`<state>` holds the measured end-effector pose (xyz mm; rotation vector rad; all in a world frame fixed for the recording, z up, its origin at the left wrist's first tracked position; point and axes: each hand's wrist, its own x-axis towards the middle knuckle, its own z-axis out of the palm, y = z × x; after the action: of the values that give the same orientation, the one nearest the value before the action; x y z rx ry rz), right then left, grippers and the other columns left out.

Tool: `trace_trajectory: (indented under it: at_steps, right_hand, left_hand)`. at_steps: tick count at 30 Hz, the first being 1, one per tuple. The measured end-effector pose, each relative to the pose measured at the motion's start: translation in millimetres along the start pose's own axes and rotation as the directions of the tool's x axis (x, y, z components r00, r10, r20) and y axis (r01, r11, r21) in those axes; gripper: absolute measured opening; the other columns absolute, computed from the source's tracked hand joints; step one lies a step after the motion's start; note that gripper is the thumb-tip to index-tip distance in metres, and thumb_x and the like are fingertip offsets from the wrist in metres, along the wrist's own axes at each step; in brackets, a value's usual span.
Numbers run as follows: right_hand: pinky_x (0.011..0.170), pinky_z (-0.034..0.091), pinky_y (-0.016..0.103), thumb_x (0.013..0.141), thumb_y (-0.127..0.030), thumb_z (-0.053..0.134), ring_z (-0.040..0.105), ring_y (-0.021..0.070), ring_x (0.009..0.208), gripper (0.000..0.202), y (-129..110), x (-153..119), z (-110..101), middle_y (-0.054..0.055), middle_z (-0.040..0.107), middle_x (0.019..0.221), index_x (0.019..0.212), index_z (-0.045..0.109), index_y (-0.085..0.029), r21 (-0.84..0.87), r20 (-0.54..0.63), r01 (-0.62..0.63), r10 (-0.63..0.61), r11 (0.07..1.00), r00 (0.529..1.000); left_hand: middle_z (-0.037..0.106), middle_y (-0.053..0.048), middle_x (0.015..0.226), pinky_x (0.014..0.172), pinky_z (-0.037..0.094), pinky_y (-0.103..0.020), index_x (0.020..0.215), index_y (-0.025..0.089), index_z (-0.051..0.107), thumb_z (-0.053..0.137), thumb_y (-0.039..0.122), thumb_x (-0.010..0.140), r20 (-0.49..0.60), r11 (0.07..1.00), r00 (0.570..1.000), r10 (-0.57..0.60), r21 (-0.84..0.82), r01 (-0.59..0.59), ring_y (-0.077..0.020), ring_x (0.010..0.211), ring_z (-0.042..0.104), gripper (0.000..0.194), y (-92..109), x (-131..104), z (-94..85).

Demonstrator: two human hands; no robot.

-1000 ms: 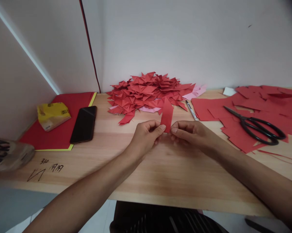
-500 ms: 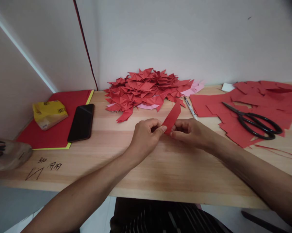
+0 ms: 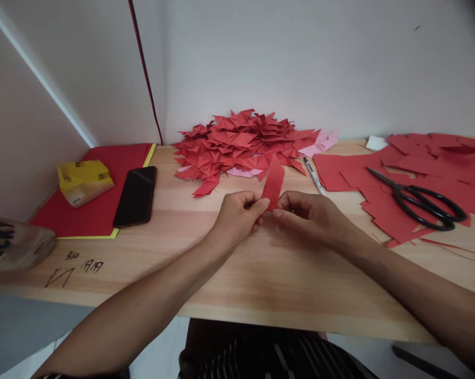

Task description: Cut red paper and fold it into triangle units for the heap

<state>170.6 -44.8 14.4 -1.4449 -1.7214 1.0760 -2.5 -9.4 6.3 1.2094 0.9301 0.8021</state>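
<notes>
A folded strip of red paper [image 3: 274, 183] stands nearly upright above the middle of the table, its top end cut at a slant. My left hand [image 3: 243, 211] pinches its lower left edge between thumb and fingers. At the lower right corner of the strip, my right hand [image 3: 306, 213] is closed, with thumb and forefinger at the paper's edge. Just behind the hands lies a heap of folded red paper pieces [image 3: 237, 139], with a few pink ones among them.
To the right, black-handled scissors [image 3: 423, 200] rest on loose red paper sheets [image 3: 458, 171]. A pen [image 3: 314, 176] lies beside them. On the left are a phone [image 3: 135, 197], a yellow packet [image 3: 85, 181] on red sheets [image 3: 99, 223], and a bag [image 3: 18, 245]. Behind stands a wall.
The red paper strip has turned from leaning right to nearly upright. My right hand has shifted slightly right along its lower edge, and the view has moved a little.
</notes>
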Motion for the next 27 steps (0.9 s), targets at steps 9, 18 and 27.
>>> trace_trajectory:
  at_steps: [9, 18, 27]
  right_hand:
    - [0.05, 0.033, 0.026, 0.088, -0.039, 0.054, 0.047, 0.012, 0.054, 0.026, -1.2, -3.5, 9.0, -0.001, 0.057, 0.061, 0.069, 0.052, -0.022, -0.208, -0.106, 0.052, -0.075, 0.977, 0.992]
    - [0.06, 0.042, 0.032, 0.089, -0.034, 0.057, 0.058, 0.0182, 0.068, 0.009, 2.3, -4.1, 9.9, 0.005, 0.065, 0.08, 0.087, 0.058, -0.025, -0.457, -0.246, 0.139, -0.275, 0.879, 0.929]
    - [0.067, 0.044, 0.034, 0.094, -0.033, 0.053, 0.061, 0.0199, 0.074, 0.015, -2.9, -4.1, 10.8, 0.006, 0.066, 0.08, 0.085, 0.061, -0.025, -0.529, -0.229, 0.242, -0.411, 0.813, 0.882]
  left_hand:
    - [0.051, 0.002, 0.052, 0.044, 0.031, -0.018, 0.063, 0.012, 0.058, 0.064, 0.021, 0.084, -0.033, 0.996, 0.997, -0.066, -0.063, 0.064, -0.0044, 0.044, 0.043, 0.024, -0.5, 0.0, 2.7]
    - [0.053, 0.001, 0.058, 0.045, 0.032, -0.018, 0.065, 0.011, 0.059, 0.063, 0.019, 0.085, -0.029, 0.954, 0.988, -0.151, -0.266, 0.138, -0.0052, 0.049, 0.046, 0.021, 1.8, 1.7, 3.7]
    - [0.055, 0.0, 0.059, 0.046, 0.032, -0.018, 0.067, 0.01, 0.06, 0.066, 0.02, 0.082, -0.008, 0.912, 0.984, -0.179, -0.377, 0.162, -0.0047, 0.048, 0.046, 0.02, -0.6, 1.1, 5.6]
